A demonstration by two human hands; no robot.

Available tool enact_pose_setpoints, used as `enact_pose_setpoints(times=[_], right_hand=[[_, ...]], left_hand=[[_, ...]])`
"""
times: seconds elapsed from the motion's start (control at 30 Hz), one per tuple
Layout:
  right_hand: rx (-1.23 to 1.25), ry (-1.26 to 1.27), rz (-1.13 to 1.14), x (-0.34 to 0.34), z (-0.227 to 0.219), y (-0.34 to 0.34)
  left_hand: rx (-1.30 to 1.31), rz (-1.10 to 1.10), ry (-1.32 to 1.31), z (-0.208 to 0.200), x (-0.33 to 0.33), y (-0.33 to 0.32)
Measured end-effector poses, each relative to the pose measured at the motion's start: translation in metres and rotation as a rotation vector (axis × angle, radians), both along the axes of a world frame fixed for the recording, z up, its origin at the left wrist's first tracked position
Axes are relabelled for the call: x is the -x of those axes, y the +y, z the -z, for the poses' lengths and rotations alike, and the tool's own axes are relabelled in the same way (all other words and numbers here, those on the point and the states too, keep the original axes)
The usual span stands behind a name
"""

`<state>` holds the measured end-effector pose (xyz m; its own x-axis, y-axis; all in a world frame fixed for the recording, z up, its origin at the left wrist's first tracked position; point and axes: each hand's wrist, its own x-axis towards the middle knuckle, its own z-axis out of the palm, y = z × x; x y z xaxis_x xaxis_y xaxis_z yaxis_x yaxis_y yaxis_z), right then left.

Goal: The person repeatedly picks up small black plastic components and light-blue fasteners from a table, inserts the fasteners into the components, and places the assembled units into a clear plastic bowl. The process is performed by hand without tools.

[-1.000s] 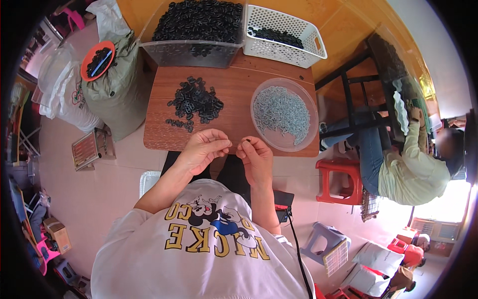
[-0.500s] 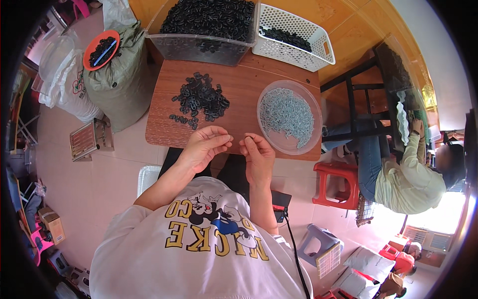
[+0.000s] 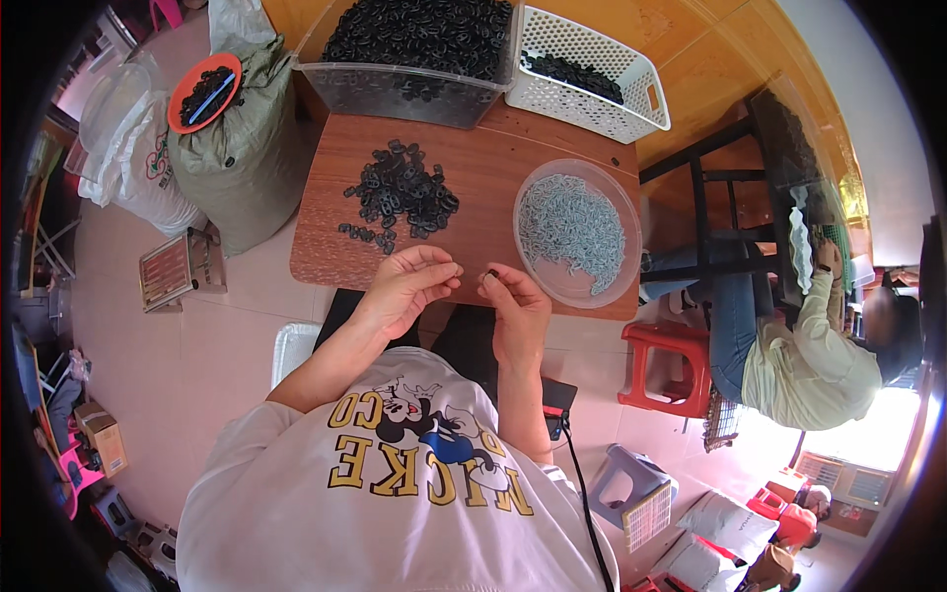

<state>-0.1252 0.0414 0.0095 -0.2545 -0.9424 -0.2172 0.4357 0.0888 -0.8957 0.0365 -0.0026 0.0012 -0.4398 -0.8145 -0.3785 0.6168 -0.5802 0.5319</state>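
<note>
My left hand (image 3: 409,286) and my right hand (image 3: 518,311) are held close together just off the near edge of the wooden table (image 3: 473,212). A small dark plastic piece (image 3: 492,272) is pinched between my right thumb and fingers. My left thumb and forefinger are pressed together; whatever they hold is too small to name. Beyond my left hand lies a loose heap of small black plastic pieces (image 3: 406,192), with several apart at its near left. Right of it stands a round clear tray (image 3: 631,264) full of small silvery screw-like pieces (image 3: 572,229).
A clear bin (image 3: 395,94) of black pieces and a white perforated basket (image 3: 592,116) stand along the table's far side. To the left, a red dish (image 3: 233,99) tops a green sack (image 3: 232,187). A red stool (image 3: 666,365) and a seated person (image 3: 814,355) are at right.
My right hand has shifted slightly right and tilted, so the dark piece shows more plainly at its fingertips. My left hand stays almost where it was. The view has moved a little.
</note>
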Motion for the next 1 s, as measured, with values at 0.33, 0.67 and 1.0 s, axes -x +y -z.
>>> enact_pose_setpoints(times=[0.33, 0.67, 1.0], right_hand=[[-0.022, -0.047, -0.068, -0.013, -0.007, -0.001], [0.005, 0.091, -0.061, -0.019, -0.010, -0.002], [0.005, 0.136, -0.065, -0.020, -0.012, -0.001]], left_hand=[[-0.008, -0.047, -0.025, -0.005, 0.000, 0.000], [0.010, -0.138, -0.049, -0.005, 0.006, 0.003], [0.021, -0.103, -0.016, -0.006, 0.007, 0.008]])
